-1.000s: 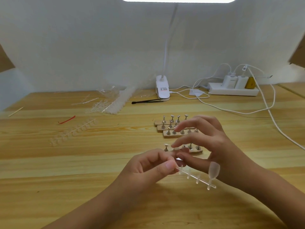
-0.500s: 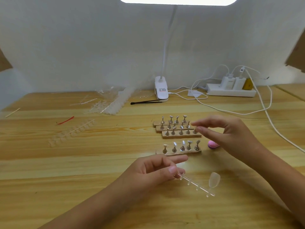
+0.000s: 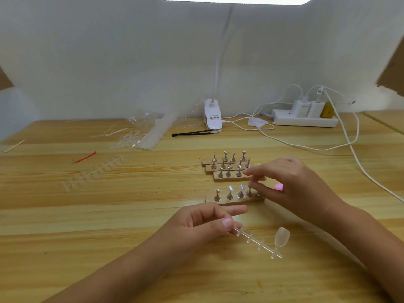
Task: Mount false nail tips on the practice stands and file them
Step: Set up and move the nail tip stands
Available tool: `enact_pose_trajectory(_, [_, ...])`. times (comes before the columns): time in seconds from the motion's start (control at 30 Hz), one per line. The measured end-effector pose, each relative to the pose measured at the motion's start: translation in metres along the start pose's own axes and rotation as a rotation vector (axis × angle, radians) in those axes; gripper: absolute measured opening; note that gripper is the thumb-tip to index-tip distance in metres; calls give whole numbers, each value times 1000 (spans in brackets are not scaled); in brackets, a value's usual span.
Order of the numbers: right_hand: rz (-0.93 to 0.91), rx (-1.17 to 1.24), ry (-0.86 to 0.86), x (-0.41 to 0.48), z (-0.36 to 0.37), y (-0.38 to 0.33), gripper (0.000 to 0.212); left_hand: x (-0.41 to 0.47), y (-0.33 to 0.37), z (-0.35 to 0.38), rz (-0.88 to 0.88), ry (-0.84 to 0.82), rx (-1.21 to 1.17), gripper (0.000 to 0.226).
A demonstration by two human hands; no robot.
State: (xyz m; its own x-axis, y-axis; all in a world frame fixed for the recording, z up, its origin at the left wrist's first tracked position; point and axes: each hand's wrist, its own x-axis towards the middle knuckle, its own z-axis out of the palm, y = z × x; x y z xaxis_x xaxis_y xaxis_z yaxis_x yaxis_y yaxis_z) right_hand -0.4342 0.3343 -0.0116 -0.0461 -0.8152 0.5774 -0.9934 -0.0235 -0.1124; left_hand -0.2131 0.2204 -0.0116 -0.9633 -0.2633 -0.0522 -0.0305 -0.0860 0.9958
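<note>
My left hand [image 3: 196,224] pinches one end of a clear plastic sprue strip [image 3: 255,239], which carries a single false nail tip [image 3: 282,237] near its far end. Just beyond it lies the near wooden practice stand [image 3: 235,201] with metal pegs; two middle pegs bear clear tips. My right hand [image 3: 290,184] hovers over the stand's right end, thumb and forefinger pinched at the fourth peg on a small clear nail tip that is hard to make out. Three more stands [image 3: 227,169] lie side by side behind. A pink object [image 3: 278,187] peeks out behind my right fingers.
Clear nail-tip strips [image 3: 96,171] and a plastic bag of tips [image 3: 153,136] lie at the left. A clip lamp [image 3: 212,119], black tweezers [image 3: 192,133], a power strip [image 3: 306,121] and white cables [image 3: 349,145] occupy the back and right. A red tie [image 3: 85,158] lies left.
My right hand pulled away from the strip, swung right, then came down over the near stand's right end. My left hand has kept hold of the strip.
</note>
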Motion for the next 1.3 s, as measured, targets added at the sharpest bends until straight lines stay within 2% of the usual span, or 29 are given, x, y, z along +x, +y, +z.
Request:
enact_pose_trajectory(0.33, [-3,-23,-72,0,0,-2,11,2,-3,-2,4,-1,27,15])
enact_pose_trajectory(0.5, [5,-19,-87,-1,1,-1,13,2,-3,-2,14,-5,58,20])
enact_pose_trajectory(0.63, [84,103,-73,0,5,-1,8,2,-3,-2,11,-10,72,19])
enact_pose_trajectory(0.83, [182,180,-89,1,6,-1,17,3,-2,-2,13,-2,82,21])
enact_pose_trajectory(1.0, [198,130,-102,0,3,0,22,3,-3,-3,4,-12,93,19])
enact_pose_trajectory(1.17, [129,58,-74,-1,5,-1,18,4,-4,-3,7,-15,91,19])
enact_pose_trajectory(1.3, [179,69,-43,-1,9,-4,17,4,-3,-3,9,-11,83,20])
